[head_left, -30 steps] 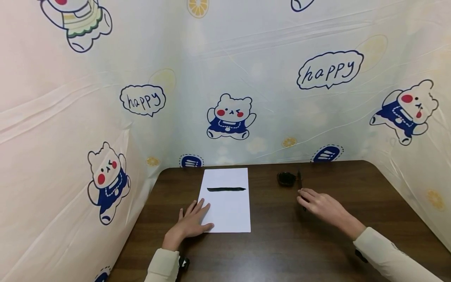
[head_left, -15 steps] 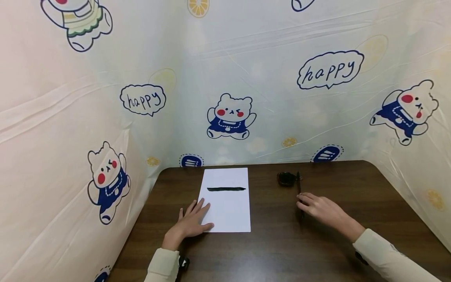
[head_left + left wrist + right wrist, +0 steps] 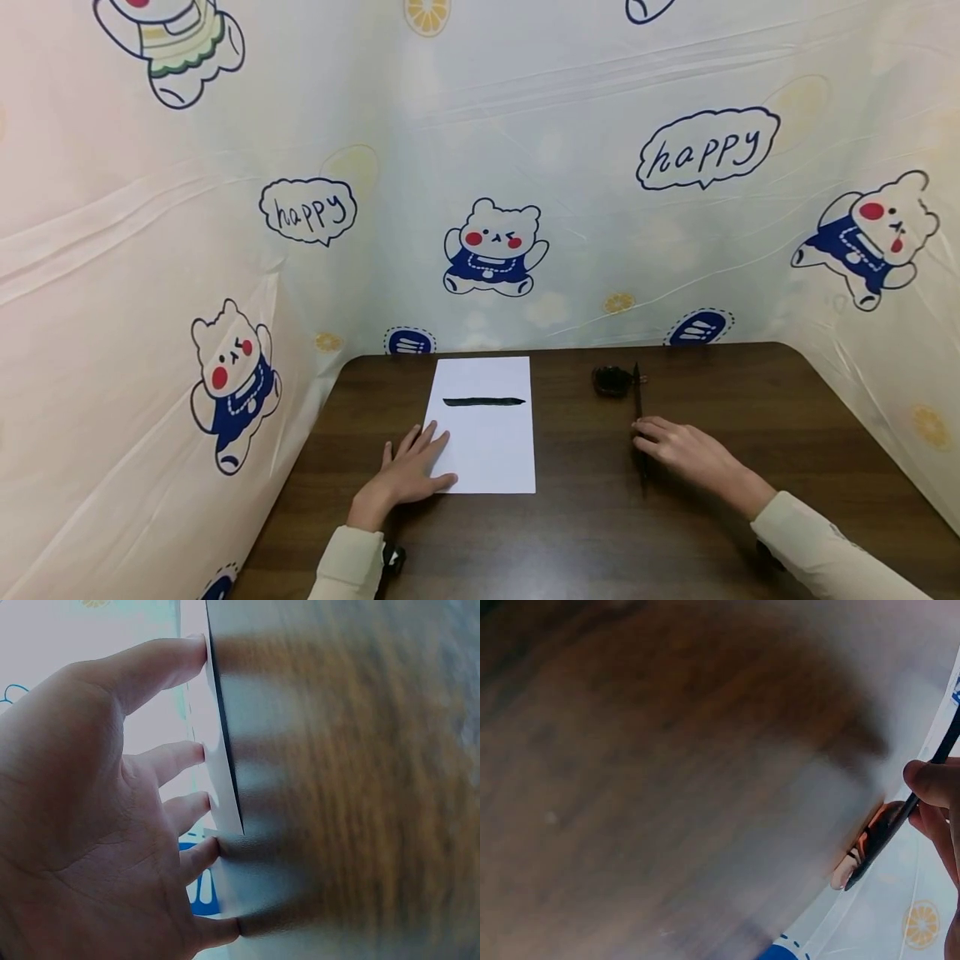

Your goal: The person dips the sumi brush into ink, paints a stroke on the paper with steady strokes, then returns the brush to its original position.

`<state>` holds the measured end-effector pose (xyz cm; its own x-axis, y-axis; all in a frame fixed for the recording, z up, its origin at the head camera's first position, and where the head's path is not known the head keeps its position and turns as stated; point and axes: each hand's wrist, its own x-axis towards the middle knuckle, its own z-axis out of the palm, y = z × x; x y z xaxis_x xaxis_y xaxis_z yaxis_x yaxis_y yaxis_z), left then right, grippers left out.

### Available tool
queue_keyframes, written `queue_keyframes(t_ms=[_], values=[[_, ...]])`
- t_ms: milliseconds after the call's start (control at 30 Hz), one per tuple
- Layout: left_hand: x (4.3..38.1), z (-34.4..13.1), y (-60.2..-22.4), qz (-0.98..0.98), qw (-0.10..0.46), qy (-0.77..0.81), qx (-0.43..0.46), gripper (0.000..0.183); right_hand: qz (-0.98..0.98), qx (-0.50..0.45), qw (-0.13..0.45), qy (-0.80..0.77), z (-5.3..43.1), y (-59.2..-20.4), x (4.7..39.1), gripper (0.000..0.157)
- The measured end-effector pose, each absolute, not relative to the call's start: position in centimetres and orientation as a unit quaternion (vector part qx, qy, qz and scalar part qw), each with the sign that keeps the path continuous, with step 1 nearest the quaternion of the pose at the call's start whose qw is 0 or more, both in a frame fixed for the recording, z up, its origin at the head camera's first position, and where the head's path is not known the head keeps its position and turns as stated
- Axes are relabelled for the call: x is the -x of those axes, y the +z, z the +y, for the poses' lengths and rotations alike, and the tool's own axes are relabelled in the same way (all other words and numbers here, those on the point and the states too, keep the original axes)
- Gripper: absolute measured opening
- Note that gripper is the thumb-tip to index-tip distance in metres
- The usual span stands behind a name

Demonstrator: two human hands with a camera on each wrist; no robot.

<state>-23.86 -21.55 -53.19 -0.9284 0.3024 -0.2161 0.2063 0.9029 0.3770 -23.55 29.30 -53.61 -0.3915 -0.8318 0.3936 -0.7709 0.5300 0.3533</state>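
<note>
My left hand (image 3: 407,472) lies with spread fingers on the left edge of a white sheet of paper (image 3: 491,454). A thick dark horizontal stroke (image 3: 483,402) crosses the sheet's upper half. To the right, my right hand (image 3: 686,452) pinches a dark writing brush (image 3: 638,402) between thumb and fingers. The brush points away from me, its far end right beside a small dark ink dish (image 3: 611,382). In the right wrist view the pointed end of the brush (image 3: 889,844) overlaps the dish's edge.
Beneath everything is a dark brown wooden table (image 3: 517,550) with rounded far corners. A pale cloth (image 3: 570,267) printed with bears and "happy" bubbles closes off the back and both sides.
My right hand has come slightly toward me with the brush, and more of the brush shows ahead of the fingers. The left hand and paper stay in place.
</note>
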Motion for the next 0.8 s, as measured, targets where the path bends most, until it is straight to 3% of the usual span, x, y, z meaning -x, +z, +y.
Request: queue_keyframes(t_ms=[567, 667, 700, 800], values=[[23.86, -21.5, -53.01, 0.966, 0.139, 0.174, -0.131, 0.086, -0.837, -0.484, 0.25, -0.047, 29.53, -54.22, 23.62, 0.043], [23.89, -21.53, -53.06, 0.966, 0.139, 0.174, -0.13, 0.086, -0.835, -0.485, 0.257, -0.046, 29.51, -54.2, 23.59, 0.021], [23.9, -21.54, -53.05, 0.966, 0.139, 0.174, -0.13, 0.086, -0.834, -0.486, 0.26, -0.045, 29.53, -54.25, 23.64, 0.023], [23.94, -21.52, -52.95, 0.965, 0.139, 0.177, -0.132, 0.086, -0.831, -0.485, 0.269, -0.043, 29.44, -54.28, 23.69, 0.065]])
